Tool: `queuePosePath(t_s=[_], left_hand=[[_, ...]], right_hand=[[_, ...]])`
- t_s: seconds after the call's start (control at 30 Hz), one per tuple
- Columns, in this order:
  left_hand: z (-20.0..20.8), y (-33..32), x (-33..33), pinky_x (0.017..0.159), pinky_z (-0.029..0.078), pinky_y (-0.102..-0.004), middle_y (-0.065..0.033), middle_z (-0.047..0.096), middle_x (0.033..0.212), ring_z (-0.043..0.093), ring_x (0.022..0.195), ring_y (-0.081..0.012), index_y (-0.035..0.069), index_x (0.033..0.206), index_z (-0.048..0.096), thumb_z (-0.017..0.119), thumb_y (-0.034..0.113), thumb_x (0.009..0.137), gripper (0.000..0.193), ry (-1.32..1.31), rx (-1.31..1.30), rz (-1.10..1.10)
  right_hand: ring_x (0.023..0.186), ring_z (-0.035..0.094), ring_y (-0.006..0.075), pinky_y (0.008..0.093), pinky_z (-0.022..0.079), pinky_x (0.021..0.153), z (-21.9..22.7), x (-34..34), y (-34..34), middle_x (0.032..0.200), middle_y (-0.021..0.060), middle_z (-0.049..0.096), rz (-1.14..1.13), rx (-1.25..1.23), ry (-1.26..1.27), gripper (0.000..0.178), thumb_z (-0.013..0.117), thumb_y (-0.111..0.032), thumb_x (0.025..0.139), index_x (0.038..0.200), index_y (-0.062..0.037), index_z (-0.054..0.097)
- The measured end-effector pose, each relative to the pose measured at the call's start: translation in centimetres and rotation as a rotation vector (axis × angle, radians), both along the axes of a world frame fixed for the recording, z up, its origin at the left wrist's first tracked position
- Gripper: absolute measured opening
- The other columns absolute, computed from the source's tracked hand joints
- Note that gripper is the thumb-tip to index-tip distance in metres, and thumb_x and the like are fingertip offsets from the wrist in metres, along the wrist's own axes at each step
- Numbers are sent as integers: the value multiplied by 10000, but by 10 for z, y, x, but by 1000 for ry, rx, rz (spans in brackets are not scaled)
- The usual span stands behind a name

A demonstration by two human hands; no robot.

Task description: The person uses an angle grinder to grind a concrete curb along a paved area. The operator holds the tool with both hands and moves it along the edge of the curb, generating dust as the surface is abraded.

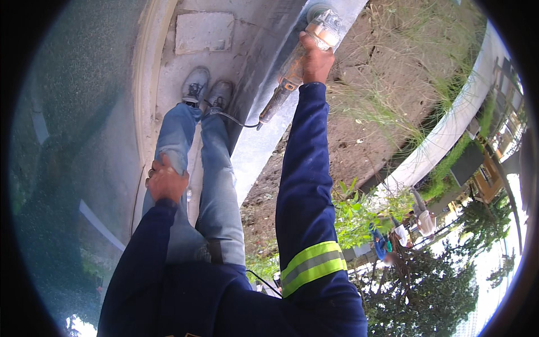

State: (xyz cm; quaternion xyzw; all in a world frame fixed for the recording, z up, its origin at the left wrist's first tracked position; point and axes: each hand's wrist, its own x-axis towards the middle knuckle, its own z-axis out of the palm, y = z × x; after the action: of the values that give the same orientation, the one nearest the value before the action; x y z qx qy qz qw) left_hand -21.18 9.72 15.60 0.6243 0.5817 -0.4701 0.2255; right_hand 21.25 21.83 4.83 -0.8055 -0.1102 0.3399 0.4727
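My right hand (318, 63) is wrapped around the body of an angle grinder (291, 77), near its head. The dusty orange-and-black tool slants up to the right along a pale concrete ledge (263, 147), with its disc end (322, 12) against the ledge's upper part. A dark cord (234, 119) leaves the grinder's lower end and loops toward my legs. My left hand (167, 183) is closed on the knee of my blue jeans (178, 139), its fingers curled over the cloth.
My dusty shoes (195, 83) stand on a narrow strip between a curb (144, 67) and the ledge. A flat slab (204, 32) lies ahead of them. Right of the ledge are bare soil (359, 121), tall grass and a curved white border (443, 137). Distant people (379, 242) appear at lower right.
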Motion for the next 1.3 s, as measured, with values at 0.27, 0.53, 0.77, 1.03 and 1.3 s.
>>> queuePosePath(t_s=[0.27,0.53,0.77,1.03,1.3], left_hand=[[1,2,3,896,613,-543,-175,658,1278,731,1123,-397,97,1541,523,835,530,843,879,31,-35,22],[-1,1,0,922,603,-553,-191,659,1307,719,1158,-403,77,1562,502,819,515,849,894,2,-41,53],[-2,4,3,921,612,-558,-202,660,1314,724,1146,-413,79,1566,502,822,517,846,901,20,-40,55],[0,3,2,910,609,-556,-195,658,1284,723,1130,-407,67,1562,493,819,528,856,904,-2,-36,17],[1,6,7,913,605,-553,-194,655,1285,721,1134,-405,72,1531,504,814,534,855,875,19,-48,1]], right_hand=[[1051,708,228,372,542,977,13,-12,-26,1190,113,770,-36,-126,-29,597,906,-294,821,1285,44,741],[997,711,222,385,555,922,-3,-3,-2,1157,123,775,4,3,-17,592,917,-285,825,1271,59,733],[1023,709,222,377,549,949,-7,14,-11,1179,117,767,-77,32,-45,586,916,-271,827,1283,51,736],[1028,704,216,374,547,948,5,-4,-16,1185,105,766,-4,-46,-8,584,907,-285,834,1292,33,733],[971,709,216,384,561,897,-10,27,18,1134,107,771,-46,83,-28,570,919,-269,824,1255,58,738]])
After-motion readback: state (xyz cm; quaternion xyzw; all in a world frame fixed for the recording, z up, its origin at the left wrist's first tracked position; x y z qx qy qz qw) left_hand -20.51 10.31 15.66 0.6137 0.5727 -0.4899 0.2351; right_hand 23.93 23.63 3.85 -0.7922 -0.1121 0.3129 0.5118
